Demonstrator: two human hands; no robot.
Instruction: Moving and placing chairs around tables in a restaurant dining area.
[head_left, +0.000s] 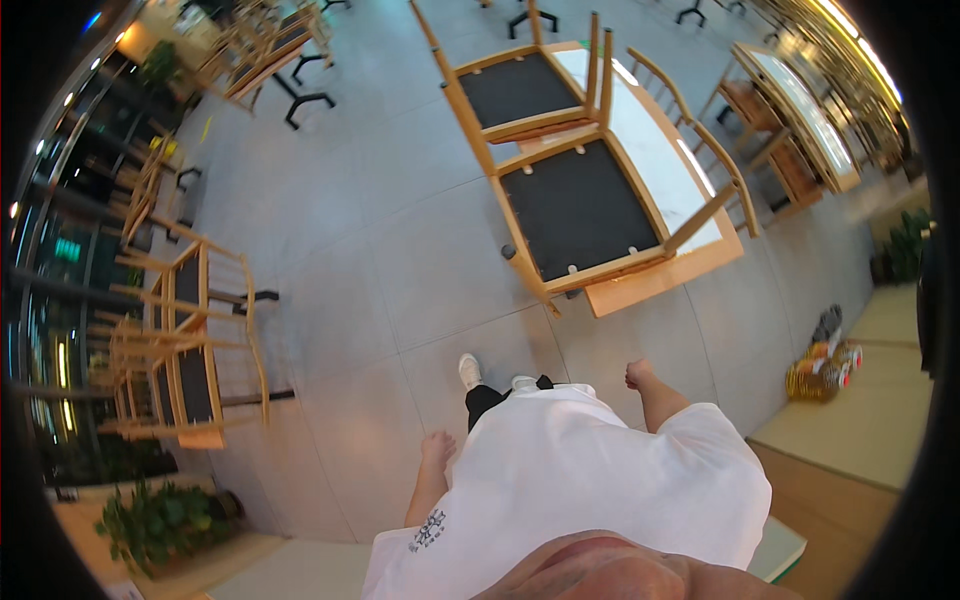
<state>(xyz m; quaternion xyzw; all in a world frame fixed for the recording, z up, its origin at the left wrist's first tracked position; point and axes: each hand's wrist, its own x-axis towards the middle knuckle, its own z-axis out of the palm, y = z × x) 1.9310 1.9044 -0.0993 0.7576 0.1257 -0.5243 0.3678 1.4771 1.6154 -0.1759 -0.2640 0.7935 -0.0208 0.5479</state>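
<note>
My left hand (pixel 437 447) hangs beside my white shirt, fingers loosely curled, with nothing visible in it. On the other side, my right hand (pixel 636 374) is held out in a loose fist, apart from any object and likewise without anything visible in it. Ahead of it stands a white-topped table with a wooden edge (pixel 668 274). Two wooden chairs are turned upside down on that table; the nearer chair (pixel 580 210) and the farther chair (pixel 520 95) show their dark seat undersides, legs pointing up.
More wooden chairs (pixel 185 385) are upturned on tables along the left windows. Bottles of yellow liquid (pixel 818 378) stand on the floor at right. A green plant (pixel 165 522) is at lower left. Another light-topped table (pixel 800 110) stands far right. Grey tiled floor (pixel 350 270) runs between them.
</note>
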